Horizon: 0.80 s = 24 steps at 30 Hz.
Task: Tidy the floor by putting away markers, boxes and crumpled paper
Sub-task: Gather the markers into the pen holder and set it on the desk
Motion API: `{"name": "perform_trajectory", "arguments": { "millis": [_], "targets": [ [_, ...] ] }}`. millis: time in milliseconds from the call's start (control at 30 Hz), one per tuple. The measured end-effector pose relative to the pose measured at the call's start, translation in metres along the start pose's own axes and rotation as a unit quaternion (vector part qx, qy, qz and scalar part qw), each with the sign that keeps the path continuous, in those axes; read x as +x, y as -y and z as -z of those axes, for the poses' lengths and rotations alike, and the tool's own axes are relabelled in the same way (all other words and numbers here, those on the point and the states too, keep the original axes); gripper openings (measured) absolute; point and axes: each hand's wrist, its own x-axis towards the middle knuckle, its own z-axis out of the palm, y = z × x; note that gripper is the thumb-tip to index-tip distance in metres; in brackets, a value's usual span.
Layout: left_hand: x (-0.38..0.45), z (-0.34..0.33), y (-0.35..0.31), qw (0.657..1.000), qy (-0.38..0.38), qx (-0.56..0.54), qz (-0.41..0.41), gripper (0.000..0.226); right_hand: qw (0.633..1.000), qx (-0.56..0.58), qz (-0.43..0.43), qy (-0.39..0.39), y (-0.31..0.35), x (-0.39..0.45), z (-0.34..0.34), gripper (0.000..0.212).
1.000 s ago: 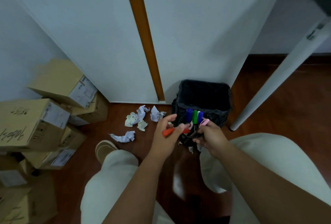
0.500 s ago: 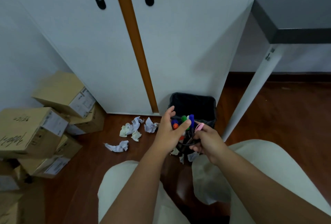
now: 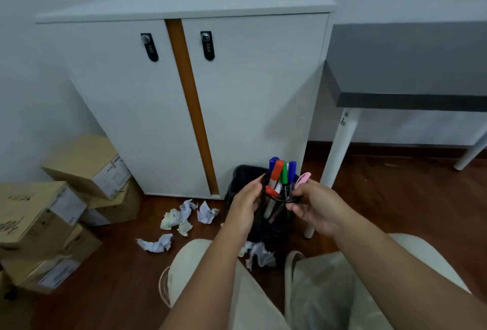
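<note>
Both hands grip a black mesh pen cup (image 3: pixel 276 207) w/ markers (image 3: pixel 280 175) upright in it: left hand (image 3: pixel 243 207) on its left side, right hand (image 3: pixel 315 207) on its right. Bin (image 3: pixel 243 175) behind mostly hidden. Crumpled paper (image 3: pixel 181 215) on floor, boxes (image 3: pixel 63 205) at left, partly cut off

Markers (image 3: pixel 281 175) upright in cup; paper (image 3: pixel 179 215) on floor

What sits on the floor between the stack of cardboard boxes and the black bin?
In the head view, crumpled paper lies scattered on the wooden floor between the cardboard boxes and the black bin.
</note>
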Motion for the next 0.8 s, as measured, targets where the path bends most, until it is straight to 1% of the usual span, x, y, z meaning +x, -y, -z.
{"name": "perform_trajectory", "arguments": {
  "millis": [100, 167, 233, 300, 367, 433, 533, 667, 800],
  "targets": [
    [-0.004, -0.018, -0.021, 0.999, 0.015, 0.009, -0.031, 0.028, 0.998, 0.034, 0.044, 0.016, 0.022, -0.025, 0.001, 0.017],
    [-0.006, -0.032, -0.041, 0.998, 0.021, 0.014, -0.059, 0.038, 0.994, 0.061, 0.088, 0.030, 0.038, -0.040, 0.006, 0.018],
    [-0.007, -0.042, -0.060, 0.995, 0.034, 0.033, -0.084, 0.044, 0.988, 0.062, 0.124, 0.067, 0.052, -0.053, 0.009, 0.030],
    [-0.009, -0.054, -0.085, 0.990, 0.049, 0.046, -0.121, 0.036, 0.979, 0.039, 0.169, 0.106, 0.068, -0.066, 0.013, 0.044],
    [-0.013, -0.074, -0.118, 0.982, 0.066, 0.063, -0.168, 0.028, 0.968, 0.016, 0.224, 0.116, 0.086, -0.082, 0.021, 0.051],
    [-0.012, -0.089, -0.144, 0.974, 0.073, 0.065, -0.205, 0.029, 0.955, -0.026, 0.278, 0.102, 0.103, -0.094, 0.024, 0.053],
    [-0.004, -0.108, -0.168, 0.968, 0.081, 0.037, -0.235, 0.040, 0.936, -0.089, 0.334, 0.063, 0.126, -0.110, 0.030, 0.054],
    [0.017, -0.136, -0.185, 0.969, 0.089, 0.008, -0.232, 0.043, 0.927, -0.106, 0.360, 0.018, 0.155, -0.115, 0.047, 0.057],
    [0.057, -0.169, -0.192, 0.971, 0.093, -0.002, -0.221, 0.044, 0.916, -0.109, 0.386, -0.022, 0.190, -0.097, 0.075, 0.058]
  ]
}}
